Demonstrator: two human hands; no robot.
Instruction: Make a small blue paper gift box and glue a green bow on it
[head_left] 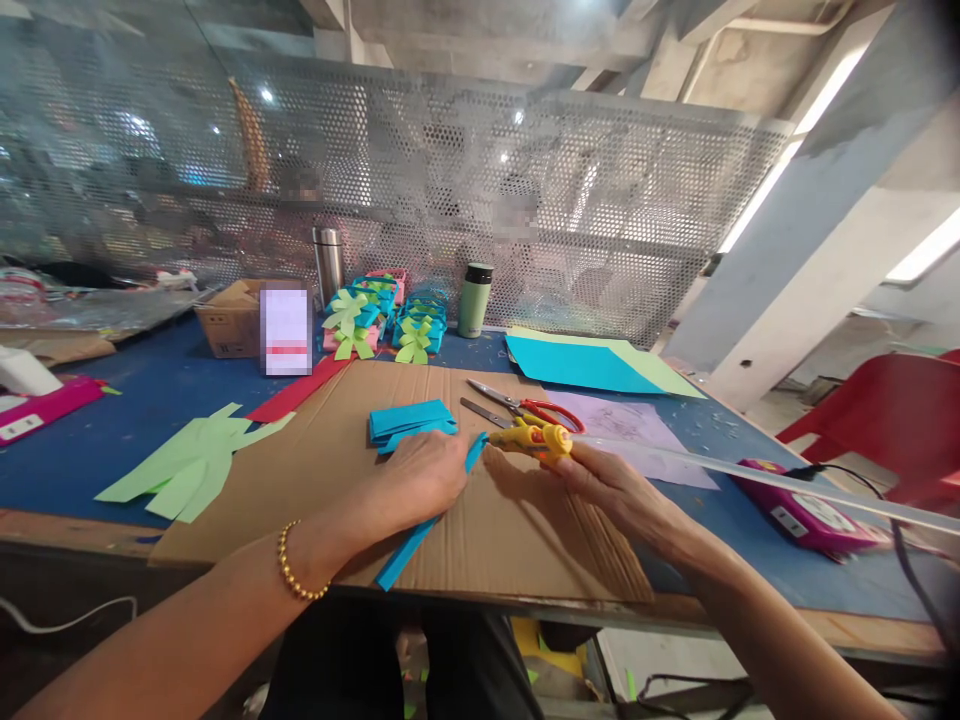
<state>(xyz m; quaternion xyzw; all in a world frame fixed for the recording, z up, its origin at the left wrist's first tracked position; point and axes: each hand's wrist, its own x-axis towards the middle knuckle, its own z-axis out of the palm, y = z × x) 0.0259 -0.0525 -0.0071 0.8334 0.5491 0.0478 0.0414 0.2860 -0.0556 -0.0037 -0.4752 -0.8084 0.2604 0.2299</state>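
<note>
My right hand is wrapped round a yellow hot glue gun, with a long clear glue stick running out of its back to the right. Its nozzle points left and meets, or nearly meets, the upper end of a blue paper strip. My left hand presses that strip against the cardboard sheet, fingers closed over it and partly hidden. Just beyond the left hand lies folded blue paper. Scissors with red handles rest open behind the glue gun, and a second blade shows beside them.
Green paper pieces and a red strip lie at left. Paper baskets with green bows, a steel flask, a green bottle and a carton stand behind. Blue sheets and a pink power strip are at right.
</note>
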